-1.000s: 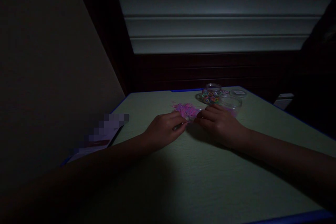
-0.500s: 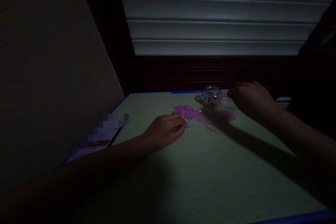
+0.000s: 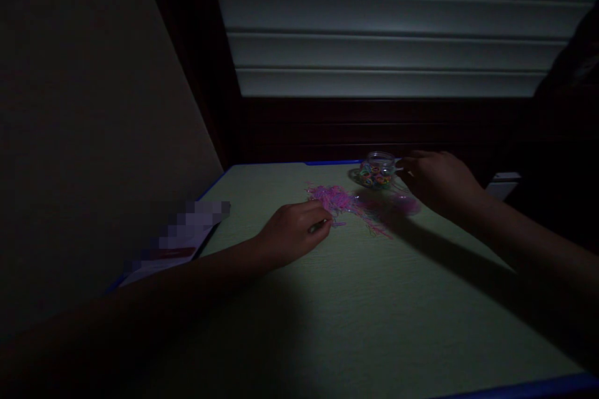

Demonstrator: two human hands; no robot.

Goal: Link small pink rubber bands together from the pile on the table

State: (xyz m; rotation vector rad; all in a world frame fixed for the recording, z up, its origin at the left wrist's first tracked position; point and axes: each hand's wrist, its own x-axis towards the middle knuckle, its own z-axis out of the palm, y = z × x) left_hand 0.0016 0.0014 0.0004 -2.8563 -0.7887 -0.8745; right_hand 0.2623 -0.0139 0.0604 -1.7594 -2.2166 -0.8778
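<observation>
A loose pile of thin pink and purple strands, which look like small elastic bands point(image 3: 331, 198), lies toward the table's far side. My left hand point(image 3: 296, 232) rests at the near edge of this pile, thumb and fingertips pinched together. A short purple strand point(image 3: 340, 224) shows just beyond the fingertips; whether it is held is unclear. Beside a clear open jar point(image 3: 378, 171) of colourful small rings, my right hand point(image 3: 437, 179) hovers with its fingers pinched. Something small and pale shows at those fingertips, too dim to name. Below that hand lies a round pink patch point(image 3: 405, 204).
The pale green table point(image 3: 299, 324) has a blue rim. A partly blurred paper or booklet point(image 3: 187, 237) lies along its left edge, near the wall point(image 3: 93, 106). Past the far edge are a dark wooden frame and a slatted blind point(image 3: 384, 50). Lighting is very dim.
My right hand has moved a little left and down, so its fingertips are now closer to the jar. My left hand has stayed almost in place at the pile.
</observation>
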